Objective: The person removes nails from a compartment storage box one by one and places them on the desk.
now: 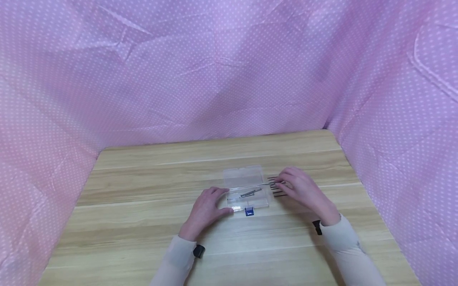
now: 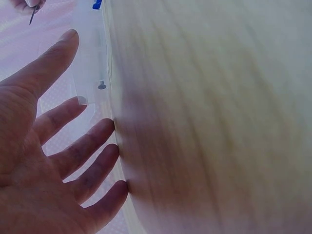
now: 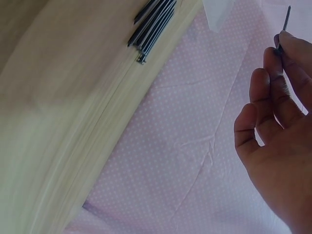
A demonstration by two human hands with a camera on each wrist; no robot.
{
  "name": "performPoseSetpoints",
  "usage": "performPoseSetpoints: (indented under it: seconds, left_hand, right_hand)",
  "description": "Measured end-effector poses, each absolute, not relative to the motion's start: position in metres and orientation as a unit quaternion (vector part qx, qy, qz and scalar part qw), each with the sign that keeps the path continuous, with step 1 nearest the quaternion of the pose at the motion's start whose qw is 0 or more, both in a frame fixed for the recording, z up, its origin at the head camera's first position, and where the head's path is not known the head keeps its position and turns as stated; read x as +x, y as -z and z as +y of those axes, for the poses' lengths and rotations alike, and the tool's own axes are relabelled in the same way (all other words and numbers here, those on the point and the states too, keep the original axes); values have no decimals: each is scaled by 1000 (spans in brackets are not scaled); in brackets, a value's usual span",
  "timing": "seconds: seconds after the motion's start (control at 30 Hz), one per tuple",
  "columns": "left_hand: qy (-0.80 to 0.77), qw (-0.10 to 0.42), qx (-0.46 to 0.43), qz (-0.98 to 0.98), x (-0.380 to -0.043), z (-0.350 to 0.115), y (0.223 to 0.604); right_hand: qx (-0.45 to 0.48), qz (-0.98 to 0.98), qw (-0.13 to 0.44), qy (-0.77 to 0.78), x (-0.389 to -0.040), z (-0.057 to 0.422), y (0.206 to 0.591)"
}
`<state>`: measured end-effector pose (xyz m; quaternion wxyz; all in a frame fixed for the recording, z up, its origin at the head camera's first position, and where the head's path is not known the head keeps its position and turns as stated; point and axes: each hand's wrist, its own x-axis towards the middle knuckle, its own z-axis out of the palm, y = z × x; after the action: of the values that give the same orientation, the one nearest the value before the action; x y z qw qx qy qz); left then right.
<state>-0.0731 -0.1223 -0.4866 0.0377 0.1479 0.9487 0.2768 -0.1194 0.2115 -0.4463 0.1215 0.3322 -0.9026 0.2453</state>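
A clear plastic box lies on the table with its lid folded back, and several metal nails are inside. At its left end, my left hand has thumb and fingers spread along the side; in the left wrist view the fingers are nearly straight, the index fingertip by a corner. My right hand hovers at the box's right, pinching a nail between thumb and fingertips, its point toward the box. Beneath that hand, several loose nails lie side by side on the table, partly covered in the head view.
A blue label or tab sits at the front edge of the box. The wooden table ends at the back against pink dotted cloth, which also hangs on both sides. Each wrist wears a small black strap.
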Motion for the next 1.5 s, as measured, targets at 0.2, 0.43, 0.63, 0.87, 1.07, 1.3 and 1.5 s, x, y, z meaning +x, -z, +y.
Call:
performPoseSetpoints:
  seconds: [0.2,0.43,0.63,0.87,1.07,1.3,1.5]
  left_hand:
    - [-276,40,146,949,-74,-122,487]
    - [-272,39,146,950,-73,-122,487]
    - [-276,40,146,949,-73,-121,487]
    - [-276,44,144,949,-74,-121,487]
    - [-275,48,142,950,-74,-121,485]
    - [-275,50,139,950,-73,-121,486]
    - [-280,49,140,948,-72,-122,486]
  right_hand:
    - [329,-900,137,-250,-116,220,448]
    - [344,-888,173,-251,-114,229,450]
    - [350,-885,184,-248,-112,237,455]
    - [352,-887,183,-237,-110,243,462]
    - [365,-886,175,-226,-107,247,466]
    - [368,-895,147,-204,-104,249,472]
    - [350,-910,107,-193,-102,251,476]
